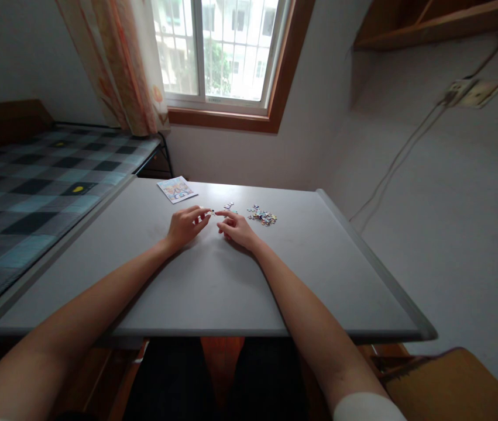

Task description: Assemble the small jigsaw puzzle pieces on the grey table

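Observation:
Over the middle of the white table, my left hand (186, 224) pinches a small jigsaw piece (212, 212) between thumb and fingertips. My right hand (237, 228) is close beside it, its index finger stretched out to the piece. The right thumb is apart from that finger and the other fingers are curled under. Whether the right fingertip touches the piece or only hovers by it is too small to tell. Just beyond my right hand are a few jigsaw pieces (229, 206), partly hidden by it. A pile of loose jigsaw pieces (263, 216) lies to its right.
A printed picture card or booklet (177, 189) lies at the back left of the table (213, 292). A bed with a checked cover (55, 169) adjoins the left side. The wall with a socket and cables (395, 158) is on the right, a wooden chair (450, 386) at front right.

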Demonstrator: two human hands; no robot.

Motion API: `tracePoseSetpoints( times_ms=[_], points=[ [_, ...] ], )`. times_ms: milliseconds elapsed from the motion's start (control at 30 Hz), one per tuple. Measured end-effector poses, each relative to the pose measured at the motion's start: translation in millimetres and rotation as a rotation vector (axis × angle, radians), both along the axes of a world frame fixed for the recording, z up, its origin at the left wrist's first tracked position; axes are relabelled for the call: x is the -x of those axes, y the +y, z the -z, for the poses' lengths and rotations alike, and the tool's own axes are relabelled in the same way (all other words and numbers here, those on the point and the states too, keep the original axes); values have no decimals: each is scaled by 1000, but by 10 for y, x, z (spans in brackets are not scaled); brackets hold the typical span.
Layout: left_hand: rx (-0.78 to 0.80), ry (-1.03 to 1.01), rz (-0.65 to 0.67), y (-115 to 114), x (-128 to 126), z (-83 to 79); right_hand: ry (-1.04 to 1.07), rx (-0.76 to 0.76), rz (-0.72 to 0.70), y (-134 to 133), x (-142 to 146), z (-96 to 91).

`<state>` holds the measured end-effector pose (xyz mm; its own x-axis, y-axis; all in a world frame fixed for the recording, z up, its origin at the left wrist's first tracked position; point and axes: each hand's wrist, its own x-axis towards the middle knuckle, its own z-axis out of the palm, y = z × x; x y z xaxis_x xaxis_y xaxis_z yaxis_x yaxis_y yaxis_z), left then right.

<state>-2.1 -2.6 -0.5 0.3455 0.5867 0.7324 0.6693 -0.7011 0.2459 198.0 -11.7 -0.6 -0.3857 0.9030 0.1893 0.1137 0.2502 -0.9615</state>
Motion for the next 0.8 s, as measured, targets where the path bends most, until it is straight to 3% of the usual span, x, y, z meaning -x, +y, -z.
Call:
tracePoseSetpoints(
  times_ms=[800],
  points=[
    [10, -24, -12, -36, -10, -55, 24, -11, -17, 18, -6, 42]
  ],
)
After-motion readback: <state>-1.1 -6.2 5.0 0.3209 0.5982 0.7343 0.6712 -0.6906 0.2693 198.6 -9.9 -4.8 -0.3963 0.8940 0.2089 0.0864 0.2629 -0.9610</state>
